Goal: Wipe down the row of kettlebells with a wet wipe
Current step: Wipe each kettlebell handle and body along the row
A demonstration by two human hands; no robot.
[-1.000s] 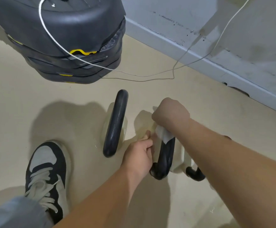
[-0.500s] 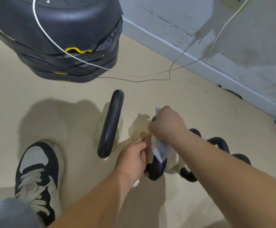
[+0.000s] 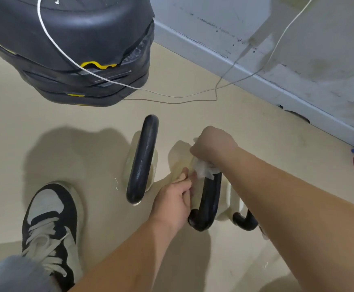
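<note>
Where the kettlebells are: three kettlebells stand in a row on the floor (image 3: 193, 66), near the wall (image 3: 298, 60).
First kettlebell (image 3: 143, 159): it stands alone on the left, with a black handle and a pale body. No hand touches it.
Middle kettlebell (image 3: 207, 203): this is the one being cleaned. Its black handle stands up between the two hands.
Third kettlebell (image 3: 243, 222): only a bit of its black handle shows. The right arm hides the rest.
Right hand (image 3: 214, 144): its grip is closed around the wet wipe (image 3: 203, 169) and presses it on the top of the middle handle.
Left hand (image 3: 172, 201): it touches the pale body of the middle kettlebell, as if to keep it steady. The fingers are curled, but one cannot tell if they grip anything.
How the kettlebell will handle: it looks heavy and hard, so it should stay put when rubbed. The handle is shiny and could be slippery when wet. The handle is the best place to hold it.
How the wipe will handle: it is soft, thin and light. It bunches up easily, so it needs a firm squeeze.
Containers: none show, and no pack of wipes can be seen.
Other things: a stack of black weights (image 3: 77, 49), a white cord (image 3: 193, 95) and a shoe (image 3: 49, 224).
</note>
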